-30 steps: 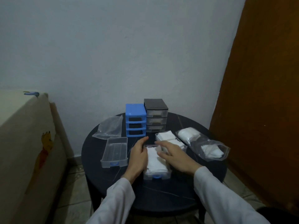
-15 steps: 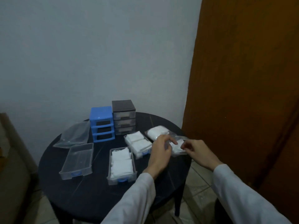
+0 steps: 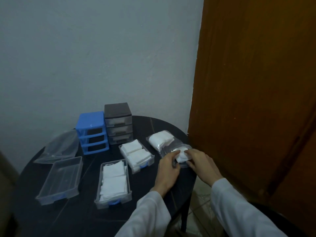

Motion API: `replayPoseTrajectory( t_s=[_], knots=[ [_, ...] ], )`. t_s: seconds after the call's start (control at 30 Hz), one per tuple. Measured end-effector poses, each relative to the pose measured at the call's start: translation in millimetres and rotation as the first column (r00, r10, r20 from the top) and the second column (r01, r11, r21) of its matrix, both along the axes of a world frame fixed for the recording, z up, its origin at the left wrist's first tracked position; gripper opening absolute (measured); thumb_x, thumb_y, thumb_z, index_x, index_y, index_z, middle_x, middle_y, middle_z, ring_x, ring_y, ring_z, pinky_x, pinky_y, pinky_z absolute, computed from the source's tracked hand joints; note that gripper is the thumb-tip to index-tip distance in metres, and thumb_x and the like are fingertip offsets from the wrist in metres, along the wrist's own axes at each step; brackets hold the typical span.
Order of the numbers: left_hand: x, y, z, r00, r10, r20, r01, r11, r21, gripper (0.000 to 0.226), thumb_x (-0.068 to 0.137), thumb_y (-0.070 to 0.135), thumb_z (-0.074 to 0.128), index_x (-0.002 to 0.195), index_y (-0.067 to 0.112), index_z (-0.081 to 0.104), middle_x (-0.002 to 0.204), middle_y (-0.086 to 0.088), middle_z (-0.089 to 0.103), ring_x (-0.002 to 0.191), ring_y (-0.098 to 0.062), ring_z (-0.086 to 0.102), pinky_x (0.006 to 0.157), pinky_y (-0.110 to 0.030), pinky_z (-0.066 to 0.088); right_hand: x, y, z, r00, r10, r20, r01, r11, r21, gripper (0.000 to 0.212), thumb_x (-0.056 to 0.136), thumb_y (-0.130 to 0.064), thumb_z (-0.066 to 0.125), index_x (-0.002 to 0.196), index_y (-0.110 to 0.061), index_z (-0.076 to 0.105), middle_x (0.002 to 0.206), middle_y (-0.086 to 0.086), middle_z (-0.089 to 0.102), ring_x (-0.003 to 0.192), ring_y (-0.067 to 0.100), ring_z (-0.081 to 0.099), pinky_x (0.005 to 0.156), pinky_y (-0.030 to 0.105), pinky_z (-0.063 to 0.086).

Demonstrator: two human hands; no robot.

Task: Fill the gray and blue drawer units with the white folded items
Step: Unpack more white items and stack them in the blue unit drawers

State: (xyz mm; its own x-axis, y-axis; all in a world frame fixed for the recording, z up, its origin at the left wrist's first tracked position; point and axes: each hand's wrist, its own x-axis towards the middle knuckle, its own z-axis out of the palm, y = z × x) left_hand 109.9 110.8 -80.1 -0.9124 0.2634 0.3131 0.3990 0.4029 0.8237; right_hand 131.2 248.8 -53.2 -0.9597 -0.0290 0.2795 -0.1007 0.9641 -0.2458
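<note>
A blue drawer unit [image 3: 92, 132] with three empty slots and a gray drawer unit [image 3: 118, 123] with its drawers in stand at the back of the round black table [image 3: 85, 219]. Two clear drawers lie in front, one [image 3: 113, 183] near me and one [image 3: 136, 155] farther back, both holding white folded items. A third clear drawer [image 3: 59, 179] on the left holds nothing. At the right edge lies a clear plastic bag [image 3: 164, 142] with more white folded items. My left hand [image 3: 168, 168] and my right hand [image 3: 201, 162] both grip the bag's near end around a white item [image 3: 181, 155].
A flat empty plastic bag [image 3: 59, 147] lies at the back left of the table. A brown wooden door [image 3: 256, 82] stands close on the right, and a pale wall rises behind. Tiled floor [image 3: 200, 194] shows below the table's right edge.
My hands left the near filled drawer and moved right to the plastic bag, which they now grip. The view has swung right and closer.
</note>
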Motion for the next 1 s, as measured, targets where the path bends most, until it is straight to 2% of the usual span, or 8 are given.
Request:
replayPoseTrajectory(
  t_s=[0.1, 0.23, 0.3, 0.47, 0.6, 0.8, 0.9, 1.0],
  knots=[
    [-4.2, -1.1, -1.9, 0.999, -0.011, 0.043, 0.009, 0.999, 0.045, 0.047, 0.084, 0.001, 0.057, 0.127, 0.019, 0.056, 0.121, -0.001, 0.061, 0.106, -0.008, 0.058, 0.097, -0.022, 0.046, -7.4, -4.0, -1.8, 1.000, 0.001, 0.007, -0.002, 0.996, 0.084, 0.024, 0.093, -0.019, 0.050, 0.116, -0.019, 0.054, 0.121, 0.002, 0.055, 0.104, 0.015, 0.056, 0.086, 0.024, 0.047],
    [-7.2, -2.0, -2.9, 0.996, -0.018, 0.089, 0.010, 0.996, 0.090, 0.049, 0.082, -0.002, 0.057, 0.126, 0.020, 0.057, 0.111, 0.002, 0.063, 0.089, -0.001, 0.059, 0.079, -0.004, 0.044, -13.4, -7.6, -4.9, 1.000, 0.013, 0.003, -0.014, 0.981, 0.193, 0.021, 0.093, -0.020, 0.048, 0.113, -0.020, 0.054, 0.117, 0.002, 0.052, 0.098, 0.015, 0.056, 0.077, 0.025, 0.048],
    [-8.7, -2.1, -3.9, 0.995, -0.019, 0.095, 0.011, 0.996, 0.087, 0.050, 0.082, -0.002, 0.057, 0.126, 0.021, 0.057, 0.111, 0.000, 0.064, 0.086, -0.002, 0.058, 0.075, -0.002, 0.042, -14.0, -8.5, -5.7, 1.000, 0.019, -0.012, -0.016, 0.976, 0.216, 0.019, 0.094, -0.020, 0.047, 0.112, -0.020, 0.054, 0.114, 0.002, 0.052, 0.095, 0.015, 0.056, 0.073, 0.024, 0.045],
    [-7.7, -3.7, -3.9, 0.995, -0.022, 0.097, 0.013, 0.996, 0.092, 0.050, 0.082, -0.001, 0.058, 0.127, 0.021, 0.056, 0.117, -0.002, 0.063, 0.099, -0.009, 0.060, 0.088, -0.014, 0.046, -11.9, -6.9, -6.5, 0.995, 0.040, -0.092, -0.018, 0.974, 0.227, 0.018, 0.096, -0.022, 0.045, 0.110, -0.023, 0.056, 0.113, -0.001, 0.058, 0.095, 0.011, 0.057, 0.077, 0.021, 0.041],
    [-8.6, -4.5, -5.9, 0.996, -0.021, 0.091, 0.013, 0.995, 0.097, 0.050, 0.082, 0.000, 0.060, 0.127, 0.021, 0.056, 0.121, 0.000, 0.061, 0.107, -0.006, 0.057, 0.094, -0.013, 0.042, -7.6, -3.9, -2.6, 0.992, 0.049, -0.117, -0.030, 0.987, 0.155, 0.020, 0.096, -0.023, 0.044, 0.111, -0.024, 0.057, 0.114, -0.004, 0.060, 0.101, 0.010, 0.055, 0.085, 0.023, 0.035],
    [-8.2, -4.5, -7.1, 0.997, -0.022, 0.069, 0.013, 0.992, 0.128, 0.047, 0.081, -0.002, 0.061, 0.122, 0.022, 0.059, 0.121, 0.002, 0.061, 0.109, -0.005, 0.056, 0.090, -0.004, 0.039, 0.8, 6.8, 7.0, 0.996, 0.011, -0.085, -0.009, 1.000, 0.026, 0.018, 0.096, -0.027, 0.045, 0.109, -0.027, 0.057, 0.104, -0.008, 0.059, 0.099, 0.006, 0.047, 0.089, 0.027, 0.028],
    [-4.2, -6.4, -1.4, 0.998, -0.043, 0.049, 0.034, 0.985, 0.170, 0.049, 0.081, -0.003, 0.062, 0.120, 0.025, 0.058, 0.117, 0.011, 0.056, 0.108, 0.001, 0.052, 0.085, 0.000, 0.038, 5.8, 11.7, 18.1, 0.999, 0.013, -0.036, -0.016, 0.995, -0.095, 0.017, 0.094, -0.027, 0.049, 0.107, -0.026, 0.060, 0.098, -0.007, 0.059, 0.095, 0.008, 0.050, 0.094, 0.030, 0.035],
    [1.7, -7.8, 4.0, 0.995, -0.101, -0.007, 0.100, 0.974, 0.201, 0.057, 0.081, -0.003, 0.064, 0.122, 0.034, 0.050, 0.122, 0.018, 0.049, 0.111, 0.013, 0.046, 0.088, 0.000, 0.036, 13.6, 16.7, 29.3, 0.998, 0.065, -0.001, -0.063, 0.957, -0.285, 0.007, 0.092, -0.024, 0.054, 0.091, -0.027, 0.061, 0.089, -0.004, 0.063, 0.085, 0.009, 0.057, 0.084, 0.034, 0.049]
  ],
)
